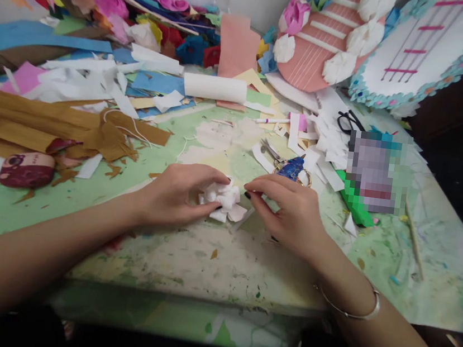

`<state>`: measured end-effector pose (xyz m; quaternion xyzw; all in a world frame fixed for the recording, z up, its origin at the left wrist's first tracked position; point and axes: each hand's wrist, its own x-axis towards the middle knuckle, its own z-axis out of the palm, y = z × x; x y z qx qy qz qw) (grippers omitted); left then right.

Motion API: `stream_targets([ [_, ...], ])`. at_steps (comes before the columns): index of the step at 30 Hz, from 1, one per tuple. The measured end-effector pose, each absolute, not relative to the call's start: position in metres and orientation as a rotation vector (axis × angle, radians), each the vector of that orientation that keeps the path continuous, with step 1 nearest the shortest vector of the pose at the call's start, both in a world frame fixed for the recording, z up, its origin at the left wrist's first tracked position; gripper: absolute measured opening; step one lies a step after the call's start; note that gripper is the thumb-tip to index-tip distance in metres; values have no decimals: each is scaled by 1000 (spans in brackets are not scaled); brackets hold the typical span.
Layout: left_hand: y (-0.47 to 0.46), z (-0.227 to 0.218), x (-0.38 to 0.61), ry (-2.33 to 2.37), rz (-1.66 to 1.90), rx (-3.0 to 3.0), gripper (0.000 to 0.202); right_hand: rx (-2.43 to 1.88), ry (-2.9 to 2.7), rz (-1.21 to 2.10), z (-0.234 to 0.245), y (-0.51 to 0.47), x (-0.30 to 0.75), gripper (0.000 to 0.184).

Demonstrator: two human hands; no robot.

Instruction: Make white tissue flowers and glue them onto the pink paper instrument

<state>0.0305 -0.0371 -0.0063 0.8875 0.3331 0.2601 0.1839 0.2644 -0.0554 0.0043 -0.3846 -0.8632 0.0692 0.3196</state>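
Note:
My left hand [176, 190] curls its thumb and fingers around a white paper flower [228, 198], whose curled petals stick out towards the right. Just right of the flower is my right hand [292, 210], its thumb and forefinger tips pinched together; whatever lies between them is too small to make out. A pale paper strip [243, 219] lies below those fingertips. Behind my right hand are a pair of small scissors [271, 149] and a blue object with gold-coloured loops [291, 168].
A white paper roll [215, 88] lies behind the hands. Brown crepe paper [14, 116] and a dark red case [27, 169] are at left. Black-handled scissors [350, 122], a thin stick [415, 241] and a pink guitar-shaped cutout [309, 53] are at right. Paper scraps cover the back.

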Motion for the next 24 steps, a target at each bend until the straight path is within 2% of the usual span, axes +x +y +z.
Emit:
stream_targets([
  [6,-37,-7,30,911,758,2505,28,-1240,-2119,37,24,-56,277,15],
  [12,-37,-9,30,883,782,2528,35,-1480,-1994,30,35,-54,283,17],
  [17,-35,-8,30,834,795,2513,41,-1773,-2113,84,43,-46,296,31],
  [20,-34,-7,29,856,822,2463,42,-2048,-2148,-15,45,-42,312,38],
  [24,-32,-6,28,929,823,2379,32,-2225,-2300,-41,34,-40,328,48],
])
